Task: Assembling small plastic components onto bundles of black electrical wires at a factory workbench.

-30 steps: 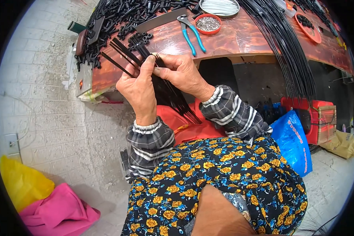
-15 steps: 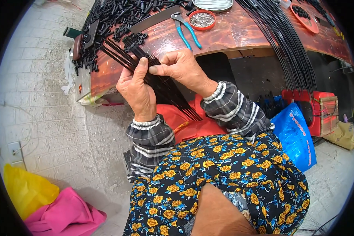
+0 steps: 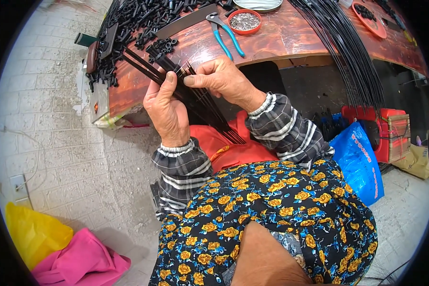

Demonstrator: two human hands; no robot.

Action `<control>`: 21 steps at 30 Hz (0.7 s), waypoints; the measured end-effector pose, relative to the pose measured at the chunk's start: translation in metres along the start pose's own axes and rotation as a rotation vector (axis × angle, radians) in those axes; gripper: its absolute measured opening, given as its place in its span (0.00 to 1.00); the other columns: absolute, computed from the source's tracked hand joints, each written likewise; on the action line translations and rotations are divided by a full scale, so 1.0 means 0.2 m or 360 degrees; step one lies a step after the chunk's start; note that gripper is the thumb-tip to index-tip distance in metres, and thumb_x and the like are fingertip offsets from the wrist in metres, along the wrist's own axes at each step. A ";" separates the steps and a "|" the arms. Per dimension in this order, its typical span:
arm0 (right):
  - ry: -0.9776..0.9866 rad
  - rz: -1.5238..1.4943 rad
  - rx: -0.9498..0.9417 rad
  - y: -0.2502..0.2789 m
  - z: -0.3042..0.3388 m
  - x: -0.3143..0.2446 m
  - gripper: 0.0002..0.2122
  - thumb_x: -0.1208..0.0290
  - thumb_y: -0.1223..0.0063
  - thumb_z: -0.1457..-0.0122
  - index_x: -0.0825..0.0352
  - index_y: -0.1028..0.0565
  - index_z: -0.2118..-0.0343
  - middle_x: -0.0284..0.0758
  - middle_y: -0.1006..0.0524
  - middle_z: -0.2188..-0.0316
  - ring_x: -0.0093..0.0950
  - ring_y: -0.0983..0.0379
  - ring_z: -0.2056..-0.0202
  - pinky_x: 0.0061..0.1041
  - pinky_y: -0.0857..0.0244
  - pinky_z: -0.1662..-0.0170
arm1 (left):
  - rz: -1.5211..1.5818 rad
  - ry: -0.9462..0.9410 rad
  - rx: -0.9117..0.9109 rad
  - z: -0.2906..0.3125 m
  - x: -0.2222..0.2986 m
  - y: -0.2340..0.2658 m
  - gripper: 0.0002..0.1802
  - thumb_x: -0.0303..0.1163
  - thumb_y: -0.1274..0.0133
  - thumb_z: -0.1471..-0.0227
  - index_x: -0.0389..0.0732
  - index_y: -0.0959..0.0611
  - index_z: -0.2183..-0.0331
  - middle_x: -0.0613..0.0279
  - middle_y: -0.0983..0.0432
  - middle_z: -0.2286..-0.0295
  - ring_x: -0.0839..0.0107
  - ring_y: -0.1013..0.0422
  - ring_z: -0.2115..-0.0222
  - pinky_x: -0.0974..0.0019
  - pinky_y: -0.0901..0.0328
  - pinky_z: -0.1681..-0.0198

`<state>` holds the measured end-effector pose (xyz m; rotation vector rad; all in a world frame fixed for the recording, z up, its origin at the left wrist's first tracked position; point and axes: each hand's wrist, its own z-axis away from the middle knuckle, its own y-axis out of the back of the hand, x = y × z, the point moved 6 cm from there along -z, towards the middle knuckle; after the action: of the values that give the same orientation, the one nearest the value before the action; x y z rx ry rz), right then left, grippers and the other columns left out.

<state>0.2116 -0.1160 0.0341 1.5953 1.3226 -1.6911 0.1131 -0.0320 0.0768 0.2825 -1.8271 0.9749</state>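
Between my two hands is a bundle of thin black ribs (image 3: pixel 209 112), like umbrella ribs, slanting from the table edge down to my lap. My left hand (image 3: pixel 169 114) is closed round the bundle, thumb on top. A black tubular hub (image 3: pixel 163 60) sticks out past that thumb, with rib ends fanning beside it. At the hub's right side, my right hand (image 3: pixel 231 82) pinches the ribs between thumb and bent fingers; the exact grip point is partly hidden. The lower rib ends rest over a red cloth (image 3: pixel 229 155) on my lap.
On the reddish wooden table (image 3: pixel 291 38) lie a heap of black tubular parts (image 3: pixel 143 19), blue-handled pliers (image 3: pixel 226 38) and a red dish of small metal pieces (image 3: pixel 244 22). Long black ribs (image 3: pixel 348 52) hang over the edge at right. A blue bag (image 3: pixel 357 162) stands below.
The black hub has turned and shows more clearly past my left thumb. My right hand has shifted slightly right, and the ribs near it stand more apart.
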 end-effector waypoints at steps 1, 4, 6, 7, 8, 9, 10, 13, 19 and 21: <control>-0.0019 -0.0023 0.0010 0.00 0.00 0.01 0.16 0.59 0.38 0.49 0.62 0.28 0.85 0.19 0.36 0.88 0.10 0.45 0.88 0.12 0.55 0.86 | 0.0040 0.0035 -0.0002 0.00 -0.01 0.01 0.10 0.20 0.46 0.49 0.34 0.22 0.61 0.64 0.24 0.66 0.75 0.28 0.65 0.73 0.34 0.59; -0.0055 -0.0040 0.0031 -0.02 0.00 -0.01 0.16 0.59 0.38 0.49 0.62 0.28 0.85 0.20 0.36 0.89 0.10 0.45 0.89 0.11 0.55 0.87 | 0.0107 0.0096 0.0044 -0.01 -0.03 0.03 0.10 0.20 0.46 0.49 0.34 0.22 0.61 0.64 0.24 0.66 0.75 0.28 0.65 0.73 0.34 0.59; -0.0072 -0.0029 0.0041 -0.03 0.01 -0.02 0.16 0.59 0.38 0.49 0.62 0.28 0.85 0.20 0.36 0.89 0.09 0.45 0.89 0.11 0.55 0.87 | 0.0124 0.0092 0.0037 0.00 -0.03 0.04 0.11 0.20 0.46 0.48 0.34 0.22 0.61 0.64 0.24 0.65 0.75 0.28 0.65 0.73 0.34 0.59; -0.0083 -0.0050 0.0040 -0.04 0.02 -0.03 0.15 0.60 0.38 0.49 0.62 0.27 0.85 0.20 0.36 0.89 0.09 0.45 0.89 0.11 0.55 0.87 | 0.0136 0.0095 0.0033 0.01 -0.03 0.04 0.11 0.20 0.46 0.48 0.34 0.22 0.60 0.64 0.24 0.65 0.75 0.28 0.65 0.73 0.34 0.58; -0.0092 -0.0068 0.0039 -0.04 0.03 -0.03 0.15 0.60 0.38 0.49 0.63 0.27 0.85 0.20 0.36 0.89 0.10 0.44 0.89 0.11 0.55 0.87 | 0.0148 0.0091 0.0030 0.02 -0.02 0.04 0.11 0.20 0.46 0.48 0.34 0.22 0.60 0.64 0.24 0.65 0.75 0.28 0.65 0.73 0.34 0.58; -0.0090 -0.0055 0.0039 -0.05 0.03 -0.04 0.15 0.60 0.38 0.49 0.63 0.27 0.85 0.20 0.36 0.89 0.10 0.44 0.89 0.11 0.55 0.87 | 0.0123 0.0070 0.0022 0.02 -0.01 0.03 0.11 0.21 0.47 0.48 0.34 0.22 0.60 0.63 0.24 0.65 0.76 0.29 0.65 0.73 0.35 0.58; -0.0095 -0.0076 0.0039 -0.05 0.04 -0.04 0.15 0.60 0.38 0.49 0.63 0.27 0.85 0.20 0.36 0.89 0.10 0.44 0.89 0.11 0.54 0.87 | 0.0099 0.0048 0.0009 0.02 -0.01 0.02 0.11 0.21 0.47 0.48 0.33 0.22 0.60 0.63 0.24 0.65 0.76 0.29 0.65 0.73 0.35 0.58; -0.0080 -0.0069 0.0056 -0.07 0.05 -0.03 0.15 0.60 0.38 0.49 0.64 0.26 0.84 0.20 0.36 0.89 0.10 0.44 0.89 0.12 0.53 0.87 | -0.0005 -0.0027 -0.0022 0.04 0.00 0.03 0.11 0.21 0.47 0.48 0.33 0.22 0.60 0.63 0.24 0.64 0.76 0.29 0.65 0.74 0.35 0.59; -0.0022 0.0099 0.0149 -0.08 0.03 -0.01 0.15 0.59 0.38 0.49 0.65 0.24 0.82 0.22 0.32 0.87 0.11 0.40 0.88 0.13 0.50 0.86 | 0.0064 -0.0094 0.0110 0.03 -0.01 0.04 0.10 0.21 0.47 0.47 0.34 0.22 0.61 0.64 0.25 0.66 0.77 0.29 0.67 0.74 0.35 0.60; -0.0003 0.0088 0.0165 -0.08 0.01 -0.01 0.15 0.59 0.37 0.49 0.66 0.24 0.81 0.22 0.31 0.87 0.11 0.40 0.88 0.12 0.49 0.87 | 0.0095 -0.0080 0.0092 0.02 0.00 0.05 0.10 0.21 0.47 0.47 0.34 0.22 0.60 0.65 0.25 0.66 0.77 0.29 0.66 0.74 0.36 0.59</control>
<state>0.1965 -0.1117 0.0414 1.6722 1.1962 -1.7528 0.1060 -0.0287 0.0710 0.2916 -1.8645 1.0720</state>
